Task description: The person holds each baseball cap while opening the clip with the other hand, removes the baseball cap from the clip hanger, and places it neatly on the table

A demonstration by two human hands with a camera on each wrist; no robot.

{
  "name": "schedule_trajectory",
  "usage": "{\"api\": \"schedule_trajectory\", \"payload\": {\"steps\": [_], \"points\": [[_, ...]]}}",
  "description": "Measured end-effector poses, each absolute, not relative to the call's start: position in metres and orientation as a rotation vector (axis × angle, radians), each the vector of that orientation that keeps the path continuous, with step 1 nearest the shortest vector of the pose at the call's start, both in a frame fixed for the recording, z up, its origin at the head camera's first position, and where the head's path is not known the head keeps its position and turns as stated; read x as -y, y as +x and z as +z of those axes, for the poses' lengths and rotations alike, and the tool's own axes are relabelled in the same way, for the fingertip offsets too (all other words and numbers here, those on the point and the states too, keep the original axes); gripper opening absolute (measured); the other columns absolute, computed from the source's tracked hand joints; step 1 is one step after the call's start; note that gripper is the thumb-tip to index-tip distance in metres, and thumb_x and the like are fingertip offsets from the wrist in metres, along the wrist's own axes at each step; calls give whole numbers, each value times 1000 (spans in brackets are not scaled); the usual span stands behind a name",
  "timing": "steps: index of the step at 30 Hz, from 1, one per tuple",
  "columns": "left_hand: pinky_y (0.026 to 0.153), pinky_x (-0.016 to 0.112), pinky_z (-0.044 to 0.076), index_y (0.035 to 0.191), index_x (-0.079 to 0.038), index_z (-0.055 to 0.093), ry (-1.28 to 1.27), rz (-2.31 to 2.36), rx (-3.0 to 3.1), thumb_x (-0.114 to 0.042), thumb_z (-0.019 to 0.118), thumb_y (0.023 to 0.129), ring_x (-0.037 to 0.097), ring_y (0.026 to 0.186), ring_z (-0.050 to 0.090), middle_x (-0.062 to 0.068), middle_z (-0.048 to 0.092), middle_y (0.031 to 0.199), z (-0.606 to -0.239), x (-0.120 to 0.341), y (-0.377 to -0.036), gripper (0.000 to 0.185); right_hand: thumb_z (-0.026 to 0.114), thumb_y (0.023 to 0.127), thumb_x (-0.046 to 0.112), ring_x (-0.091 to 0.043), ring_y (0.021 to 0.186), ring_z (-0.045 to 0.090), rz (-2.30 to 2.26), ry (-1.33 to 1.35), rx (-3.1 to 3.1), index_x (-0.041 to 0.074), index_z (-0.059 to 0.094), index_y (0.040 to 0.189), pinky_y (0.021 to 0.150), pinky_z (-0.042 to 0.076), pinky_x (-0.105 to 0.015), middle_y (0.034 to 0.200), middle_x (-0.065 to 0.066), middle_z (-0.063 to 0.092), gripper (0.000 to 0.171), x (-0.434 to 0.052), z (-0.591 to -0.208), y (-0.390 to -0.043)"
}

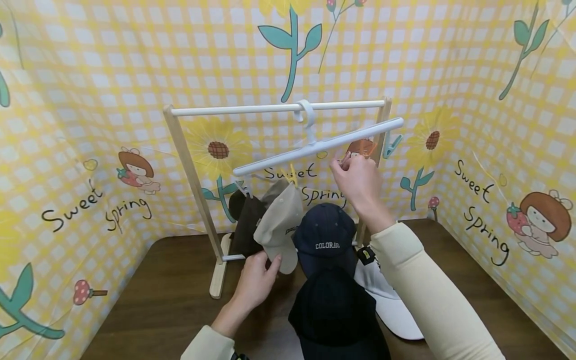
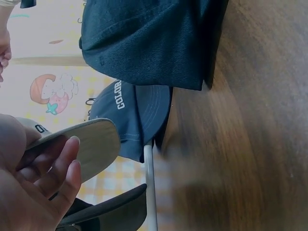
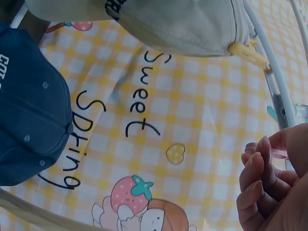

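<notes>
My left hand (image 1: 257,281) holds the brim of a beige cap (image 1: 280,217), thumb on one side and fingers beneath it in the left wrist view. A yellow clip (image 1: 293,176) fastens this cap to a white hanger (image 1: 317,146), which tilts down at the left. Beside it a dark brown cap (image 1: 248,227) hangs from a clear clip (image 1: 243,189). My right hand (image 1: 358,181) is raised under the hanger's right half, its thumb and fingertips pinching what looks like a small pinkish clip (image 3: 279,153), mostly hidden.
The hanger hooks over the rail (image 1: 252,109) of a wooden-legged rack. An orange clip (image 1: 368,148) and a teal clip (image 1: 393,146) hang at the right. On the brown table (image 1: 148,300) lie a navy "COLORADO" cap (image 1: 325,232), a black cap (image 1: 335,310) and a white cap (image 1: 391,300).
</notes>
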State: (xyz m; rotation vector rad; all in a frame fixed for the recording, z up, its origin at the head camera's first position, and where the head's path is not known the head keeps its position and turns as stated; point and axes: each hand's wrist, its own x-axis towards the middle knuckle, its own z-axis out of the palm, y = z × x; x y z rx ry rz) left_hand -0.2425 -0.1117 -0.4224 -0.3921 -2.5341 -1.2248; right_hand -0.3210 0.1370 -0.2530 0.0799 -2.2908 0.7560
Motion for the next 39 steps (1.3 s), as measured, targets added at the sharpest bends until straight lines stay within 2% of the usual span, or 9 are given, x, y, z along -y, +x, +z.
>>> {"api": "schedule_trajectory", "payload": {"steps": [4,7,11,14,17,22,28,34,39], "points": [[52,28,46,81,-12,65,-382,-1252,2546,-24,60,105,8,56,55,2,64,68,-424,113,-242,27,52,100,35,-19,39,36,723,164,2298,17,43,46,40,23,-30,42,3,36,58,-126,-254,-318],[52,27,46,82,-12,65,-388,-1250,2549,-24,60,105,7,56,55,2,64,68,-424,113,-241,27,53,101,29,-18,41,39,721,271,2294,16,50,48,42,25,-30,44,3,41,54,-116,-255,-320],[53,27,46,79,-12,64,-399,-1221,2543,-23,60,105,6,56,55,-4,61,65,-423,112,-240,28,55,101,26,-18,50,51,709,427,2326,14,72,68,49,37,-32,58,1,60,38,-101,-256,-324],[53,27,46,78,-13,63,-405,-1209,2544,-23,61,105,6,56,55,-5,60,65,-423,112,-239,29,58,101,33,-17,53,55,700,489,2369,14,77,84,50,40,-33,64,1,65,32,-88,-255,-325],[53,27,46,78,-13,63,-405,-1205,2550,-23,61,105,6,56,55,-6,59,65,-423,112,-238,29,60,99,40,-16,50,47,671,528,2391,15,71,76,46,33,-30,57,3,55,36,-76,-255,-326],[53,27,47,81,-12,64,-418,-1220,2555,-23,60,105,6,56,56,-4,60,66,-423,112,-237,27,66,96,47,-16,44,35,582,500,2371,14,48,59,43,25,-29,50,3,36,52,-61,-254,-330],[53,27,47,81,-14,64,-420,-1206,2553,-23,61,105,4,56,56,-4,61,67,-422,112,-234,26,67,95,51,-18,43,40,545,398,2354,15,48,56,43,28,-32,47,2,39,57,-52,-251,-331],[54,27,48,82,-15,65,-421,-1240,2526,-22,62,104,4,56,58,1,64,68,-423,114,-234,23,67,94,38,-19,44,42,487,426,2328,14,47,56,44,31,-34,47,2,36,49,-48,-250,-334],[56,26,48,83,-12,65,-424,-1310,2470,-19,63,104,6,55,57,0,62,65,-424,120,-236,22,61,96,33,-19,43,43,509,457,2335,14,46,56,44,31,-33,47,2,36,47,-47,-249,-335]]}}
